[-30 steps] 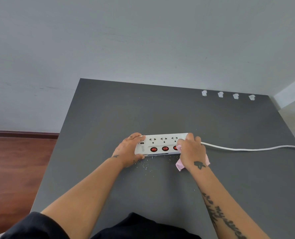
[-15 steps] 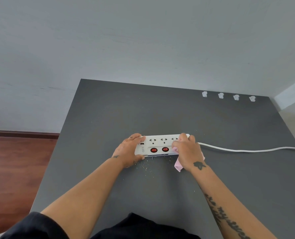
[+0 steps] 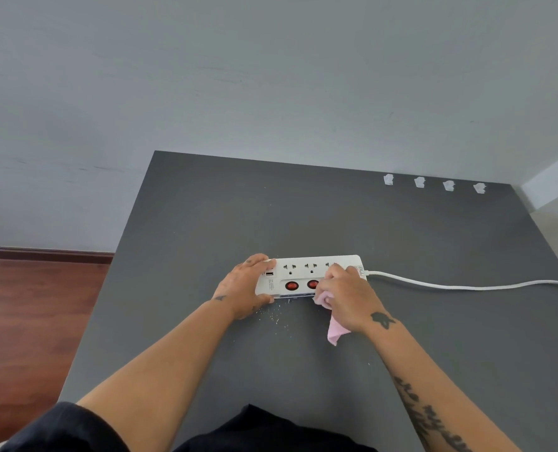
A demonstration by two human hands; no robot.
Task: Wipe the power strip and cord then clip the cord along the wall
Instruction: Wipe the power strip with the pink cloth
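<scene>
Pink cloth [image 3: 335, 332] bunched in my right hand [image 3: 349, 296] rubs the white power strip [image 3: 307, 270] mid-table [image 3: 206, 207], my left hand [image 3: 243, 290] clamping its end; firm, short strokes should best clear the switches while the cord [image 3: 466, 285] trails right.

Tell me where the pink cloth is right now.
In the head view, the pink cloth is bunched under the right hand, pressed on the power strip near its cord end, its tail trailing onto the table.

Bare forearms below dark short sleeves [image 3: 62, 429]; script tattoo [image 3: 430, 419] along the right forearm, small wrist tattoos.
</scene>
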